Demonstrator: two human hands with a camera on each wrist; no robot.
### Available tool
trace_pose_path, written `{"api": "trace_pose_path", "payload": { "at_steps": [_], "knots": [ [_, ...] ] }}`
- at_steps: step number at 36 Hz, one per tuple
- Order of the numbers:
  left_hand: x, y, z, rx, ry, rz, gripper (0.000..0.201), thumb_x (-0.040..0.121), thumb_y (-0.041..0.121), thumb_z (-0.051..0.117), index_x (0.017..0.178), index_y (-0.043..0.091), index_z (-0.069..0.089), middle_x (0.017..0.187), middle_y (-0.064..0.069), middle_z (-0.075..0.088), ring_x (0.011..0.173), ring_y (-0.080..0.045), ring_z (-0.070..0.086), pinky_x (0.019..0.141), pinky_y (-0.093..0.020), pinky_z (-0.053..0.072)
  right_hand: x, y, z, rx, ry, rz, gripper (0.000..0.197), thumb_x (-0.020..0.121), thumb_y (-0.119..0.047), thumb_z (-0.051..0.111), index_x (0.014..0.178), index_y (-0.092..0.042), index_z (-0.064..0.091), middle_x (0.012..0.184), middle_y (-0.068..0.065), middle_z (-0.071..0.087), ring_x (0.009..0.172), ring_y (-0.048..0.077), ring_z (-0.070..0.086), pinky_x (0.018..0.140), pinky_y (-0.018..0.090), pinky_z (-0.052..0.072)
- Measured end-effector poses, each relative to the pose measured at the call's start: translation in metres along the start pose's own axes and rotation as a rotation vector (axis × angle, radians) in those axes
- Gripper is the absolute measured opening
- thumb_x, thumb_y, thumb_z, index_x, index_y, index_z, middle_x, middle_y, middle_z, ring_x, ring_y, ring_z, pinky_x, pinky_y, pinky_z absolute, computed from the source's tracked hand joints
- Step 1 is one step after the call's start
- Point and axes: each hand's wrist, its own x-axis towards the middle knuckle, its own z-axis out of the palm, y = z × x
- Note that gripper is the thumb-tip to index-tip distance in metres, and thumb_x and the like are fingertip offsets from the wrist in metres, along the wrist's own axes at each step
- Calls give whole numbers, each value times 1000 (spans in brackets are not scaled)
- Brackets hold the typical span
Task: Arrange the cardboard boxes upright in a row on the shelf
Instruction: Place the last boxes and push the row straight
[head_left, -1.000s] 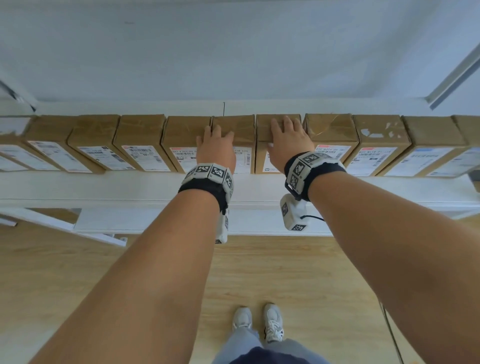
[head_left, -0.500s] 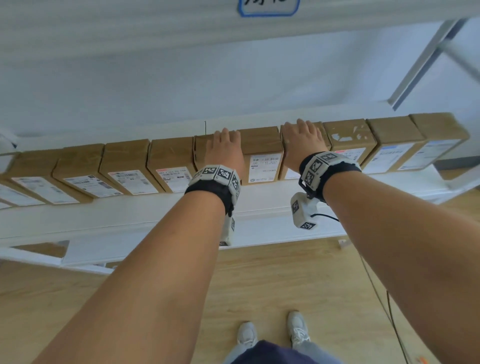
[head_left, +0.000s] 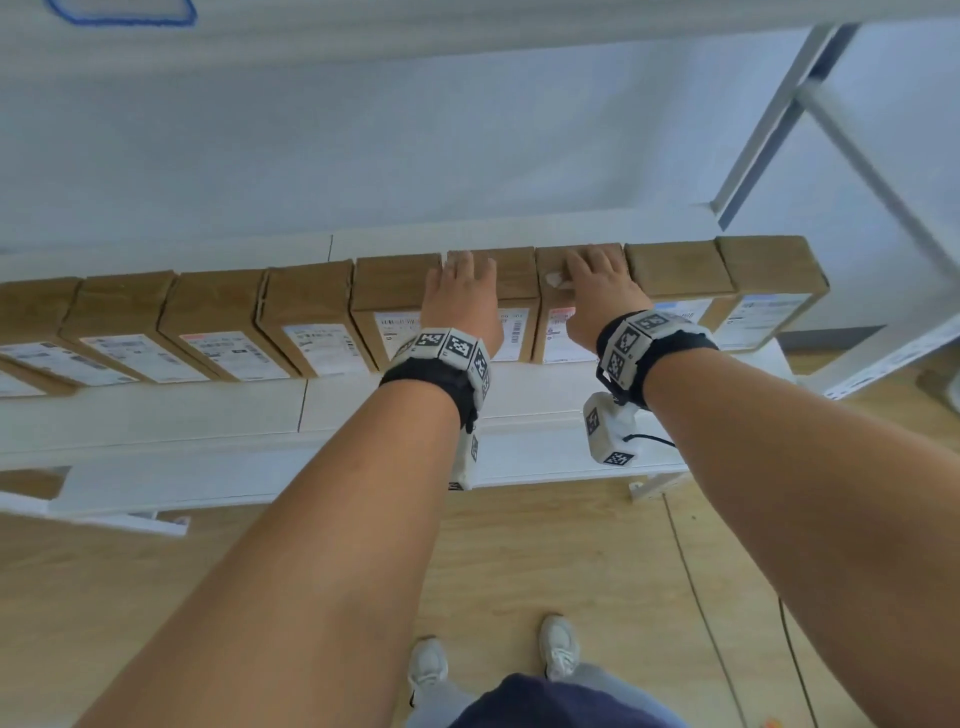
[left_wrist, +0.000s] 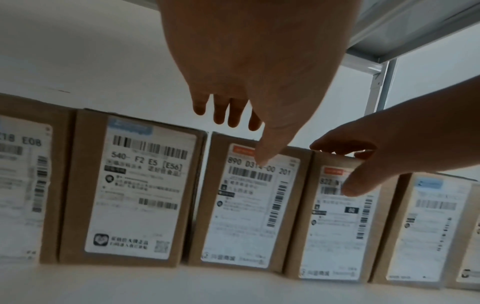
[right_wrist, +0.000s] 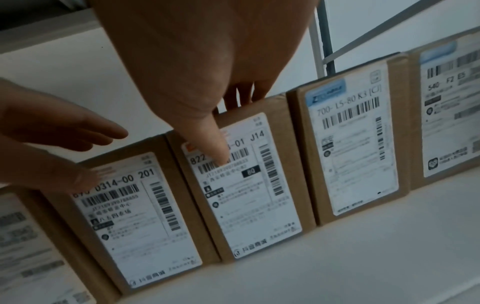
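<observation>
Touching cardboard boxes (head_left: 675, 270) — left hand (head_left: 460, 306) flat, right hand (head_left: 605, 296) pinching one.

a pale wall (head_left: 467, 156) is seen behind the white shelf (head_left: 156, 415). a light wooden floor (head_left: 545, 545) is laid below, crossed by a thin dark cable (head_left: 688, 577). a white metal upright (head_left: 769, 119) is seen at the right.
</observation>
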Motion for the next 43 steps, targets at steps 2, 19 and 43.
{"api": "trace_pose_path", "payload": {
  "at_steps": [2,19,43],
  "knots": [
    [-2,10,3,-28,3,-14,68,89,11,53,150,14,24,158,-15,19,147,-31,16,120,-44,17,0,4,3,0,14,-30,83,80,-5,60,152,-21,20,158,2,16,148,21,8,118,41,22],
    [-14,20,19,-110,9,-87,68,93,1,44,153,15,16,162,-12,6,150,-29,5,122,-38,10,5,12,19,-30,59,-148,75,93,-6,52,154,-13,8,161,12,3,148,28,-1,119,37,4],
    [11,106,-6,-78,12,86,69,90,10,49,151,13,19,161,-13,10,148,-31,13,121,-44,15,-20,103,-29,-76,87,85,77,83,-5,55,151,-14,21,160,12,12,148,27,5,120,44,6]
  ]
}}
